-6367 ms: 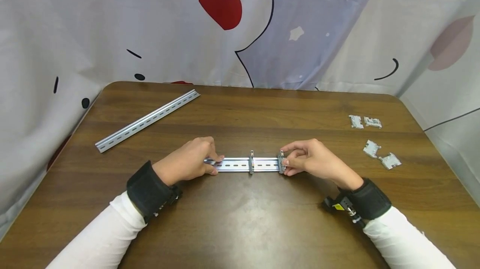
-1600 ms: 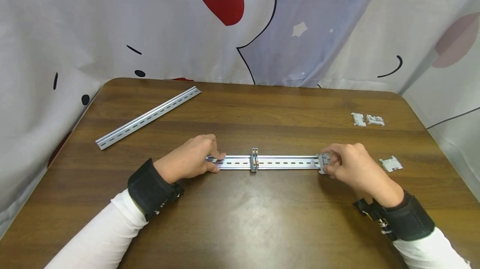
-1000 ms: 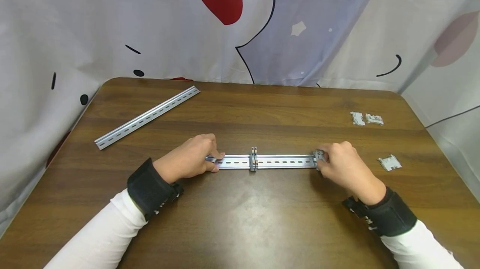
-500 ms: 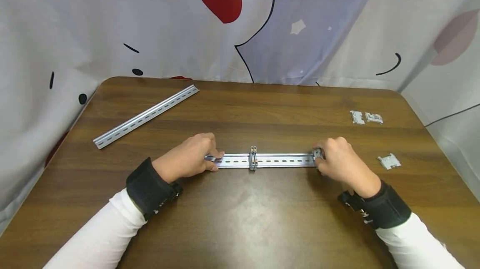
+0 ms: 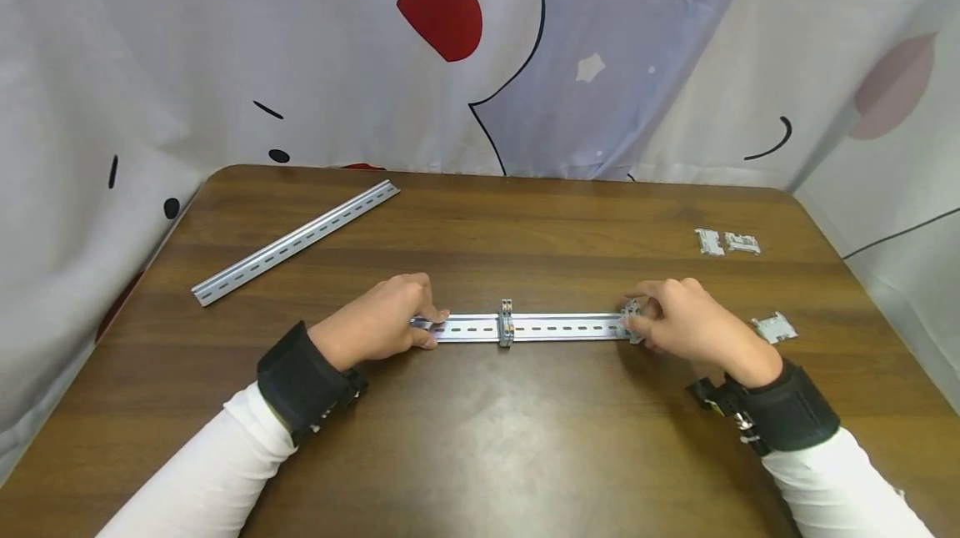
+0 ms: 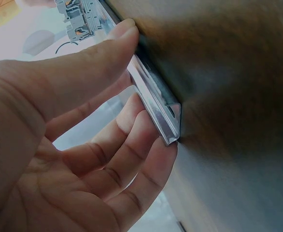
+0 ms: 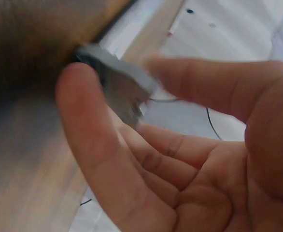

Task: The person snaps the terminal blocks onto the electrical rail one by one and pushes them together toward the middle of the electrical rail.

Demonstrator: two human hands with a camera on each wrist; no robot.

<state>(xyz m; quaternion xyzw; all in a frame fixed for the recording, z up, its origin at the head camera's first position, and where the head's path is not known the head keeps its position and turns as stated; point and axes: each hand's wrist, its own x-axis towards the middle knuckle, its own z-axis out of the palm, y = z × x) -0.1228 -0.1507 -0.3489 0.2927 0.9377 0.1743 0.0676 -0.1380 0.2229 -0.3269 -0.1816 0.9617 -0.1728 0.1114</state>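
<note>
A slotted metal DIN rail [image 5: 570,327] lies across the middle of the table. My left hand [image 5: 378,317] grips its left end, thumb on one edge and fingertips along the other in the left wrist view. Two grey terminal blocks [image 5: 506,324] stand side by side on the rail, left of its centre. At the right end, my right hand [image 5: 686,321] pinches another grey terminal block [image 5: 631,310] between thumb and fingers. That block overlaps the rail's end in the head view and appears blurred in the right wrist view.
A second DIN rail [image 5: 296,243] lies slanted at the back left of the table [image 5: 480,438]. Two loose terminal blocks [image 5: 709,242] lie at the back right, and one more terminal block [image 5: 776,328] lies right of my right hand. A printed curtain hangs behind.
Earlier, my right hand set a second block beside the first, then brought another from the right to the rail's right end. Lately that hand has shifted slightly there; my left hand stays put.
</note>
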